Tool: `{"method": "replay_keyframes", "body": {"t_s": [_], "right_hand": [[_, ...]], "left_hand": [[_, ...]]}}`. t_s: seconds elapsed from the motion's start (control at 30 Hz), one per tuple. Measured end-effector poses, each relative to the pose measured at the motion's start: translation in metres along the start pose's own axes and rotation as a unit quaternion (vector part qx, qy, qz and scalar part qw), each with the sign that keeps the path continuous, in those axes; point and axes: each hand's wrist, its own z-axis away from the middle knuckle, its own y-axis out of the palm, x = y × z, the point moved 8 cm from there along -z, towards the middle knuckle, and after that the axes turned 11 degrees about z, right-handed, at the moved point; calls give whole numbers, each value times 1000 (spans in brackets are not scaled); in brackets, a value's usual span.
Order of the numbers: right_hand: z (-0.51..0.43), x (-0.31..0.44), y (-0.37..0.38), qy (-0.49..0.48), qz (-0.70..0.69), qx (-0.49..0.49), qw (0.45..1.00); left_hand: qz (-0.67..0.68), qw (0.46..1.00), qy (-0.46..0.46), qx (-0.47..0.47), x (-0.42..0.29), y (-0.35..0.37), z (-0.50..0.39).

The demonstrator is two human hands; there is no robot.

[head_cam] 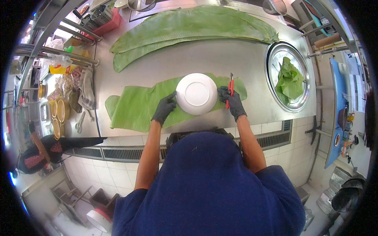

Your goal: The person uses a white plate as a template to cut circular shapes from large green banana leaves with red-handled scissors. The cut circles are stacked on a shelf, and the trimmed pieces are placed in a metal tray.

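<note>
A white bowl or plate (197, 93) lies upside down on a piece of banana leaf (135, 106) spread over the steel table. My left hand (164, 108), in a dark glove, touches the bowl's left rim with its fingertips. Beside the right rim is my gloved right hand (231, 101), with a red-handled cutting tool (231, 85) held between the fingers, its blade pointing away from me. Long banana leaves (192, 26) lie stacked along the far side. On the right, a round steel tray (305, 97) holds crumpled leaf pieces (289, 81).
Scissors (79, 122), a grey cloth (87, 91) and yellow-rimmed cups (61, 110) lie on the left counter. A red bin (110, 22) with utensils stands at the far left. Steel rails (71, 56) border that side. Another person's dark sleeve (73, 141) shows at the lower left.
</note>
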Motion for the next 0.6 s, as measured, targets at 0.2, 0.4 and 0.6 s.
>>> {"method": "replay_keyframes", "body": {"t_s": [0.2,0.4,0.6], "right_hand": [[2,1,0,-2,22,1,1000],[5,5,2,8,28,2,1000],[7,10,4,14,27,0,1000]], "left_hand": [[1,1000,23,3,-4,1,0],[-18,1000,18,7,-3,0,0],[-3,1000,9,9,-2,0,-1]]}}
